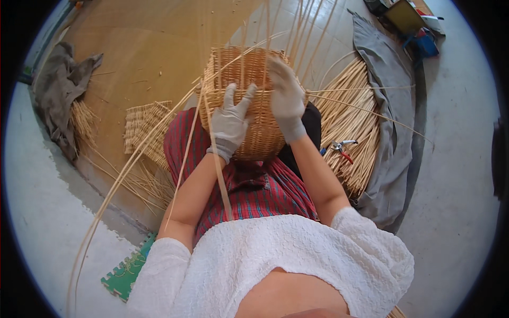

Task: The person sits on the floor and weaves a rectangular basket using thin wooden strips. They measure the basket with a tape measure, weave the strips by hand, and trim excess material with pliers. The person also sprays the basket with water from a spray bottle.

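A partly woven wicker basket rests on my lap, with long upright canes rising from its rim. My left hand, in a pale grey glove, lies against its near wall. Two of that hand's fingers are spread and point up to the rim. My right hand, gloved the same way and slightly blurred, is at the basket's right side, its fingers stretched upward; the fingertips overlap the upper wall. Long loose canes run from the basket's left edge down past my left arm, and others stick out to the right.
To the right, a thick bundle of canes lies beside a grey cloth, with red-handled pruning shears on the bundle. At the left are a flat woven piece, another grey cloth and a green foam mat.
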{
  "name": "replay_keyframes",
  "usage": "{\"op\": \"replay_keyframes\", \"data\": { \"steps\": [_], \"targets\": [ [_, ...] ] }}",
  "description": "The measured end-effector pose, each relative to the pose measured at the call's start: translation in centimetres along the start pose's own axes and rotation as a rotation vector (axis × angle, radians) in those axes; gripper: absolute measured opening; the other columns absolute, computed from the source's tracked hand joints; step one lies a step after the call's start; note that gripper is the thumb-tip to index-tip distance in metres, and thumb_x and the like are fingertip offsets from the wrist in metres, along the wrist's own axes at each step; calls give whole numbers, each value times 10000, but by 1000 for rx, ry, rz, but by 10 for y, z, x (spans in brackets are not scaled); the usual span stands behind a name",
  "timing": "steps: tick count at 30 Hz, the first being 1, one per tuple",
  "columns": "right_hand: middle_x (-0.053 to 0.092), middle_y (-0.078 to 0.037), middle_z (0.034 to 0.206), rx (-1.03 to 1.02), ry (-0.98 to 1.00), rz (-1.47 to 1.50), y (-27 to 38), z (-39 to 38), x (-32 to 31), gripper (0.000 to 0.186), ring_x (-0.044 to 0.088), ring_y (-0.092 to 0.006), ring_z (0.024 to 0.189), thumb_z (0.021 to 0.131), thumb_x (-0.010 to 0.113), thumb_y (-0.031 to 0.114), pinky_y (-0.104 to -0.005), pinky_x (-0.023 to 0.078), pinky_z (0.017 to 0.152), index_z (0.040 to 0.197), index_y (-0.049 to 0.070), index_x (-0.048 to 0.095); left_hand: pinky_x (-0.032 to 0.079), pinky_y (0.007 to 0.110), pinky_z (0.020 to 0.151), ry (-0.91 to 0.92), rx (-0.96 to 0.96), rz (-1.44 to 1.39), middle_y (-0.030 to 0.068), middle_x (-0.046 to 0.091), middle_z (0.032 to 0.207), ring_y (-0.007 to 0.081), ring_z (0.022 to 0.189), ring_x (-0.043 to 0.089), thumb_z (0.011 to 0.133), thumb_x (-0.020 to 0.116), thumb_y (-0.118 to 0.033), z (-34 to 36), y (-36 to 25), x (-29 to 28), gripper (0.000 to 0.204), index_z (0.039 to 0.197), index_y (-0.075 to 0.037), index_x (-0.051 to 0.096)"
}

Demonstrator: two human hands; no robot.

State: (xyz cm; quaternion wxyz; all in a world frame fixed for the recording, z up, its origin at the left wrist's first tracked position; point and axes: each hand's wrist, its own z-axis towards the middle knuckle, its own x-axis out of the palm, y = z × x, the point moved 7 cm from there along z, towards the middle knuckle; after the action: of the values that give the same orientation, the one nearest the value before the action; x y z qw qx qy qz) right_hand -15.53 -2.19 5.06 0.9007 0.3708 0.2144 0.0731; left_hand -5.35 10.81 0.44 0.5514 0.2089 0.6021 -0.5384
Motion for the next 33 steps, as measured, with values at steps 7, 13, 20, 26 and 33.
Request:
{"op": "replay_keyframes", "data": {
  "steps": [7,13,20,26,33],
  "targets": [
    [639,-116,1191,383,-260,117,-51,-39,-69,452,659,-252,1042,959,622,60,-379,553,835,1393,85,497,514,450,825,-146,192,286,125,581,1250,321,991,644,892,652,-97,14,-14,0,627,1470,-312,540],
    [653,-36,874,-80,-103,-663,-13,3,-95,270,655,-170,816,1005,618,70,-305,529,752,1271,56,571,559,468,772,151,122,44,159,539,1279,338,879,679,881,679,-132,40,-104,34,675,1501,-315,486],
    [478,10,734,525,-540,639,-130,-40,-160,204,542,-147,672,1103,445,185,-325,530,680,1218,70,568,552,417,735,256,187,256,180,560,1152,312,850,703,963,569,-148,49,-115,48,603,1508,-379,452],
    [734,-112,983,88,92,-187,33,-50,-82,454,716,-231,897,860,757,119,-363,553,877,1296,86,633,496,344,942,-37,185,-731,239,547,1401,290,1192,612,1015,579,-251,30,-106,69,454,1461,-200,515],
    [752,-43,930,391,79,-361,-37,-6,-110,629,662,-249,1037,732,891,293,-397,470,976,1251,67,619,553,366,923,-150,-315,-1462,121,655,1195,194,1044,647,1053,550,-86,25,-53,71,197,1217,-21,639]
  ]
}}
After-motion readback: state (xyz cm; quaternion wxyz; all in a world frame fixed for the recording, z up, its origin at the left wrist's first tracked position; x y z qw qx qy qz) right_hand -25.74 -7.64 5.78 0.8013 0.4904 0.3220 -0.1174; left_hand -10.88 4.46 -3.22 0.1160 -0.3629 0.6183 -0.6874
